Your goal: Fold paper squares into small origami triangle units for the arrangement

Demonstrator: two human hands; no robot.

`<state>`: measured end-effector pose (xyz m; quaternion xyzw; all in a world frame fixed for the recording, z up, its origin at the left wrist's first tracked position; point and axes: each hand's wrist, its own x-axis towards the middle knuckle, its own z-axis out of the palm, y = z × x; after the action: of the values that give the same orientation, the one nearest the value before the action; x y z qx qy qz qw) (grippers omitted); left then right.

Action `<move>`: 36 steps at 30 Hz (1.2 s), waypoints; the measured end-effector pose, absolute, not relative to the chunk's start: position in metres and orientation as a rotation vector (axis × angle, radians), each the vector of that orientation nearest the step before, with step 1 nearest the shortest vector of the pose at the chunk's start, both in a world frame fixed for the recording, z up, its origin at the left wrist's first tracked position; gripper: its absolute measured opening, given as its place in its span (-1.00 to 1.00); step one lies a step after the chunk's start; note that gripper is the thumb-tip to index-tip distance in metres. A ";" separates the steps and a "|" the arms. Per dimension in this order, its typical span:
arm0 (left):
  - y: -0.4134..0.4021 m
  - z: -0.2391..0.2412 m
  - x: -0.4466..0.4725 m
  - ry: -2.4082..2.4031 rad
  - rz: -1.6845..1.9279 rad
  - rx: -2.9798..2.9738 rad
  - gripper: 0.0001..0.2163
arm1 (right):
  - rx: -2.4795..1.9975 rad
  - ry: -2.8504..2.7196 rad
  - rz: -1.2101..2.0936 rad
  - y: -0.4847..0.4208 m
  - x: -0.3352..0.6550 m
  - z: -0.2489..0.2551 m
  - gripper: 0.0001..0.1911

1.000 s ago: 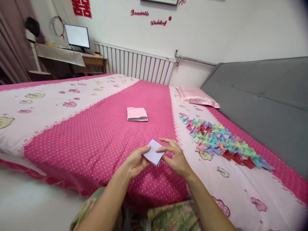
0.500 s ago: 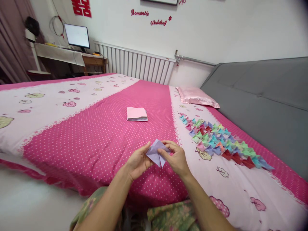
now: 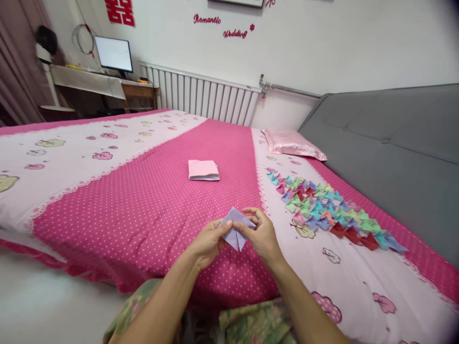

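A lavender sheet of origami paper (image 3: 235,234), folded into a diamond with a slit at its lower point, is held above the near edge of the bed. My left hand (image 3: 208,243) pinches its left side, thumb on top. On the right side, my right hand (image 3: 261,235) grips it with the thumb pressed on the front and the fingers behind. Beyond the hands lies a stack of square paper (image 3: 203,170) with a pink sheet on top. To the right, several rows of small folded paper boats (image 3: 326,210) in many colours stand on the bedspread.
The bed (image 3: 143,200) has a pink dotted and floral cover. A pink pillow (image 3: 294,144) lies near the grey headboard (image 3: 387,134). Behind are a white radiator (image 3: 204,93) and a desk (image 3: 89,81) with a monitor (image 3: 114,53).
My left thumb has moved up onto the front of the lavender paper. The paper now looks flatter and more closed at its lower slit; my right hand stays nearly in place.
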<state>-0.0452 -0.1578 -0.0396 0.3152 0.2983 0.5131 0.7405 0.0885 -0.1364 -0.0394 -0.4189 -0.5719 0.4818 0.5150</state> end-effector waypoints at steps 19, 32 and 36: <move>-0.156 -0.034 -0.052 0.608 1.114 0.593 -0.78 | -0.947 -1.227 1.354 -0.132 0.096 -0.032 -0.70; -0.150 -0.030 -0.064 0.679 1.195 0.387 -0.83 | -0.809 -1.781 0.875 -0.138 0.103 -0.022 -0.68; -0.150 -0.032 -0.063 0.700 1.158 0.396 -0.84 | -0.860 -1.859 0.736 -0.138 0.101 -0.024 -0.78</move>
<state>-0.0626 -0.1500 -0.0322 0.1822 0.3218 0.5321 0.7617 0.1006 -0.1383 -0.0237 -0.3501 -0.7565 0.2997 0.4641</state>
